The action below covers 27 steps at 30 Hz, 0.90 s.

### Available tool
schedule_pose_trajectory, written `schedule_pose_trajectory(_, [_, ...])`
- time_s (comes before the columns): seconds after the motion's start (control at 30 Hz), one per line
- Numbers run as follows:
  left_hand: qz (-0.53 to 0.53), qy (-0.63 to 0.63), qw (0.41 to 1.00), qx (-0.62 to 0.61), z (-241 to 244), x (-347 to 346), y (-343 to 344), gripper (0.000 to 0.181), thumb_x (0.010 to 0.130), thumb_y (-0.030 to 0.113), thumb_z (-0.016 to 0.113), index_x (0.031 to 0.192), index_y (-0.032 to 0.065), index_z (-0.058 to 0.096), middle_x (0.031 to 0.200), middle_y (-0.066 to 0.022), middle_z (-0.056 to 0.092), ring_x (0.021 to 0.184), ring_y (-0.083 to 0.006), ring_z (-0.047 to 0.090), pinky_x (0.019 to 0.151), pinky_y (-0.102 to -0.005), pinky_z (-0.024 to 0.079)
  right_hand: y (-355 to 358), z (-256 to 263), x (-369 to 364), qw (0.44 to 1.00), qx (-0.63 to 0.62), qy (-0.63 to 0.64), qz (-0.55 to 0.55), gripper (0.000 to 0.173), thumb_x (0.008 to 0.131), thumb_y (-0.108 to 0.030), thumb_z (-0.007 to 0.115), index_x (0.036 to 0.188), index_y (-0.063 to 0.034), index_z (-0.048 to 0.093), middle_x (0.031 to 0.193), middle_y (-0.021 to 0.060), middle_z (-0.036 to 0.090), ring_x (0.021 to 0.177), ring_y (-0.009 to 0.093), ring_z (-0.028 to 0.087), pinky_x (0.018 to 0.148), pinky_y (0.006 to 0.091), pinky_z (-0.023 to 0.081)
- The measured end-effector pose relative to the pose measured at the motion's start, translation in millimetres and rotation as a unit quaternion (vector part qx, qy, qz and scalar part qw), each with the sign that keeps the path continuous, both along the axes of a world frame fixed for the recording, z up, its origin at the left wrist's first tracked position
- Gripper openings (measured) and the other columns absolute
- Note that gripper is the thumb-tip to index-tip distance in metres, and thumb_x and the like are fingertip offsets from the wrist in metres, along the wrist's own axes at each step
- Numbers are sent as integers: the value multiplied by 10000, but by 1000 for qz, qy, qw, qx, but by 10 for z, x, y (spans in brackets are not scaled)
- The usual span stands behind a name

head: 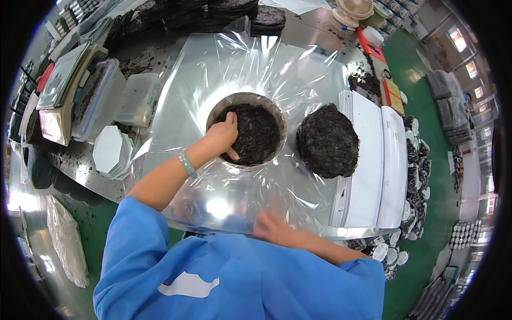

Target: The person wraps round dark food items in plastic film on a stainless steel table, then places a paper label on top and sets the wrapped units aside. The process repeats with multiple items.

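Observation:
My left hand (pixel 224 136) presses down on a dark round mass of dried seaweed (pixel 258 134), thumb apart from the fingers. The seaweed lies inside a round mould ring (pixel 283 132), with clear plastic film (pixel 244 192) spread around it in creases. Blurred, my right hand (pixel 272 227) is over the film by the table's near edge; whether it grips the film cannot be told. To the right of the ring sits a thick round stack of dried seaweed (pixel 328 141).
Sheaves of white paper (pixel 362 160) flank the seaweed stack. At left are octagonal white cards (pixel 111 152), a lidded plastic box (pixel 138 100) and an open plastic tub (pixel 100 98). More dark seaweed stacks (pixel 224 16) and a small fan (pixel 354 10) stand behind.

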<state>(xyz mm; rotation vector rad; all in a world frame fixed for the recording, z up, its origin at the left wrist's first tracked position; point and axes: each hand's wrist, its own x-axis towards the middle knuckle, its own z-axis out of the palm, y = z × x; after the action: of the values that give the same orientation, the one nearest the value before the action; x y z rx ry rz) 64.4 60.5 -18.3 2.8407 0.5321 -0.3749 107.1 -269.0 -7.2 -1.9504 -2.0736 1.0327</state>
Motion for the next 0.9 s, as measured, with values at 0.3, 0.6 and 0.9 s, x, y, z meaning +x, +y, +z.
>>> schedule_pose_trajectory(0.3, [-252,-377,885,-107,452,33,-825,447,774,307,767,1199,203,678,1215,-53,639,1179,-255,585,984,-440,481,155,290,1462,879,164,-347,-282,1084,588,-414,879,1489,-87,373,1503,212,383,1367,437,367,1111,528,325])
schedule_pose_trajectory(0.6, [194,-282,909,-239,292,-149,460,379,981,286,562,1293,74,601,1299,-149,616,1339,-340,462,1155,-513,285,141,105,1640,895,145,-338,-251,964,652,-83,838,1490,-160,367,1479,185,430,1350,399,420,1101,501,387])
schedule_pose_trajectory(0.9, [114,-429,801,-401,664,21,-361,725,920,304,693,1482,-11,361,1442,-212,499,1424,-329,368,1139,-432,338,324,735,1534,805,339,-165,-459,655,760,125,578,1389,-42,506,1311,197,600,1174,389,595,998,413,477])
